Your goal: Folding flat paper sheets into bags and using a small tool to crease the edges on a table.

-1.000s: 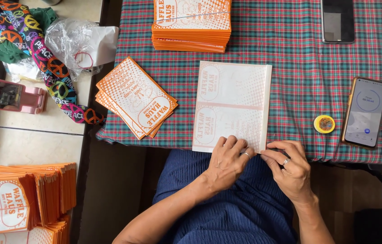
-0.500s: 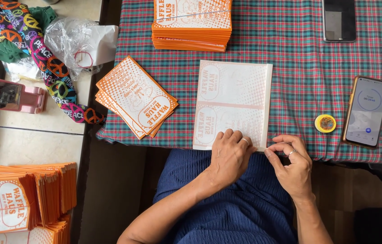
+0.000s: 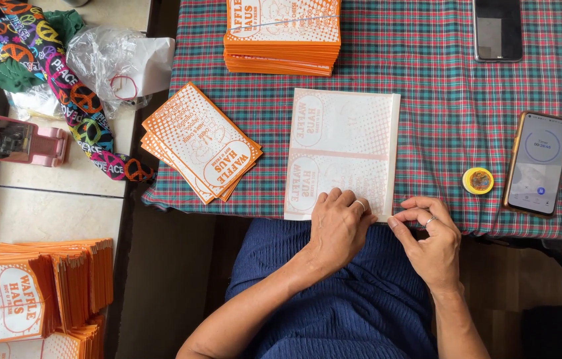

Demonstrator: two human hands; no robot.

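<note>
While the left hand (image 3: pixel 337 226) lies flat with its fingers spread on the near edge of a pale printed sheet (image 3: pixel 344 149), the right hand (image 3: pixel 430 236) pinches at that sheet's near right corner with thumb and forefinger; whether it has hold of a layer of the paper or only touches it cannot be told. The left hand grasps nothing and only presses down.

That sheet lies on a checked tablecloth (image 3: pixel 440 119) of red, green and white, close to the table's near edge and right in front of the person. It is a tall white rectangle, faintly printed in washed-out orange with two oval badges down its left side and fields of dots, split by a thin line across the middle, with a plain strip along its right edge.

Beyond it, at the far edge, sits a thick neat stack of orange bags (image 3: pixel 283 33). To the left, a smaller fanned pile of orange-and-white bags (image 3: pixel 200 143) lies at an angle near the cloth's corner. More orange bags (image 3: pixel 28 296) stand bundled at lower left, off the table. A small round yellow tin (image 3: pixel 478 180) rests to the right, just beside a phone with a lit screen (image 3: pixel 539 164); a second, dark phone (image 3: pixel 497 30) lies at the far right.
</note>
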